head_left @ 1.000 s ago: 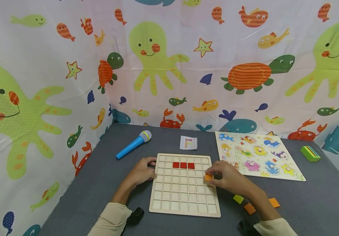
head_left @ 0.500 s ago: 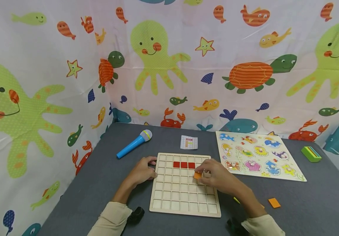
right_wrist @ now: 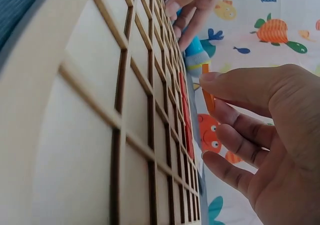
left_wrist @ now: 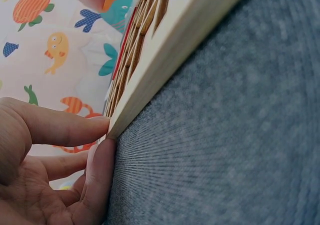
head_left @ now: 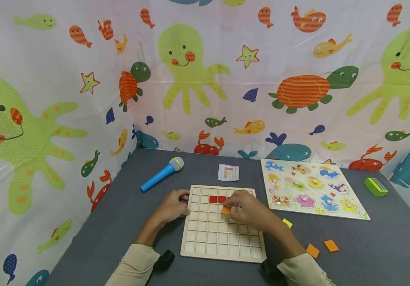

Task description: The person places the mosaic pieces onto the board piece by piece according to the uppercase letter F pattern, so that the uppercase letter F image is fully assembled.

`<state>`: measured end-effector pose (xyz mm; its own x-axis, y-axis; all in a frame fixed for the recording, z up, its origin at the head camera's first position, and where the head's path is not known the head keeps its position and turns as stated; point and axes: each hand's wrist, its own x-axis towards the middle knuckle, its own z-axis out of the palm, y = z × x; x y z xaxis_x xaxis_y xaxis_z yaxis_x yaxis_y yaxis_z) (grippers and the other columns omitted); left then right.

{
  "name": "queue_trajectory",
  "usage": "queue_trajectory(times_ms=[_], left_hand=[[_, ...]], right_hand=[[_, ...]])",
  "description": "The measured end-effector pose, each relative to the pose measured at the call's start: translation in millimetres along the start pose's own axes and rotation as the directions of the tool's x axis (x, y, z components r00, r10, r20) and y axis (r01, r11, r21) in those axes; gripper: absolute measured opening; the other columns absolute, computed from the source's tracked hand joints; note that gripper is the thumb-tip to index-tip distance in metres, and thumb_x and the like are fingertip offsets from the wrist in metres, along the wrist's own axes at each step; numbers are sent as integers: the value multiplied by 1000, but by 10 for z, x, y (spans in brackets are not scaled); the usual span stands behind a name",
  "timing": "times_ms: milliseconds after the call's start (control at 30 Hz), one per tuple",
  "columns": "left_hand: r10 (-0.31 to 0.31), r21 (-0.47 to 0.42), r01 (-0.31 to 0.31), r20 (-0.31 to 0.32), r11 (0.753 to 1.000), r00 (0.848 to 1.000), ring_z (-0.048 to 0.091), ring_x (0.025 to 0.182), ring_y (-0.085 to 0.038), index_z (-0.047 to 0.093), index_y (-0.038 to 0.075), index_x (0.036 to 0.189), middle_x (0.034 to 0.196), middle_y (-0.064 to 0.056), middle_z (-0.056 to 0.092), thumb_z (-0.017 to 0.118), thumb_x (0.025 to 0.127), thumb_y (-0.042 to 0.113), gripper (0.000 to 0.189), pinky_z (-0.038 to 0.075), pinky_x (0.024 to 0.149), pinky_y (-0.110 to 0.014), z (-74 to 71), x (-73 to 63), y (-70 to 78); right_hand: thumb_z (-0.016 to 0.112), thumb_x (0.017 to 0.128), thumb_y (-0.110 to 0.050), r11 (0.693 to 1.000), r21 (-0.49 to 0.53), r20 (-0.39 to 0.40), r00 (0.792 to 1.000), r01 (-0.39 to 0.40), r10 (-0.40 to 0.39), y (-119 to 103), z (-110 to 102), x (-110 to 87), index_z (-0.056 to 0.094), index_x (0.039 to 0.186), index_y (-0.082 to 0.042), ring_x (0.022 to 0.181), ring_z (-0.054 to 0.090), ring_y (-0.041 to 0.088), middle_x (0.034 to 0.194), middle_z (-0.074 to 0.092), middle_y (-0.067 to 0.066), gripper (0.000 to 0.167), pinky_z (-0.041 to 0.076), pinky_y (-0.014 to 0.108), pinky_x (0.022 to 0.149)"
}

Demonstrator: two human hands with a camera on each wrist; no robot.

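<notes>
On my feed, the R hand (head_left: 249, 210) pinches one orange tile (head_left: 226, 210) between thumb and finger; R wrist cam shows this tile lifted off the wooden grid board (head_left: 207, 227), tilted, not seated in any cell. Head cam puts it over the upper half, on the near side of the red tiles (head_left: 213, 199). L hand (head_left: 171, 205) has its fingers gripping the board's left edge, prob. to keep it steady on the bench (head_left: 119, 214).

I judge the step in hand is placing this tile; which cell is meant, I can't tell. Next move, imo, calls for lining it up w/ a cell, laying it flat, then loosening the fingers w/o disturbing the red ones. The printed card (head_left: 228, 172) behind may be the pattern, but is too small to read for sure. Two spare orange tiles (head_left: 331, 246) and a yellow tile (head_left: 287, 223) lie to the right.
</notes>
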<state>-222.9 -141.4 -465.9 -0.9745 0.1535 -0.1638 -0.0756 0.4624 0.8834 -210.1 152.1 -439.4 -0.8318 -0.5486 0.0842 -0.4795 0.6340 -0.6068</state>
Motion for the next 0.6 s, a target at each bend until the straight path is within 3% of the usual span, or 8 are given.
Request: queue_trajectory(times_ms=[300,600], left_hand=[[-2,15,2,-2,1000,1000,63,84,-19,58,2,148,126,-15,59,74,80,-5,71,57,70,-33,-7,-1,-9],[-8,19,8,-12,1000,1000,63,85,-20,58,1,147,125,-15,58,74,79,-6,71,57,70,-33,7,9,-5]], right_hand=[[76,92,-12,1000,12,-6,1000,-1,1,-83,87,157,81,117,-9,108,57,16,111,69,-3,26,52,40,92],[79,92,-10,999,-53,-6,1000,2,-2,-139,170,277,82,111,-10,106,55,18,108,70,-2,20,51,42,91]])
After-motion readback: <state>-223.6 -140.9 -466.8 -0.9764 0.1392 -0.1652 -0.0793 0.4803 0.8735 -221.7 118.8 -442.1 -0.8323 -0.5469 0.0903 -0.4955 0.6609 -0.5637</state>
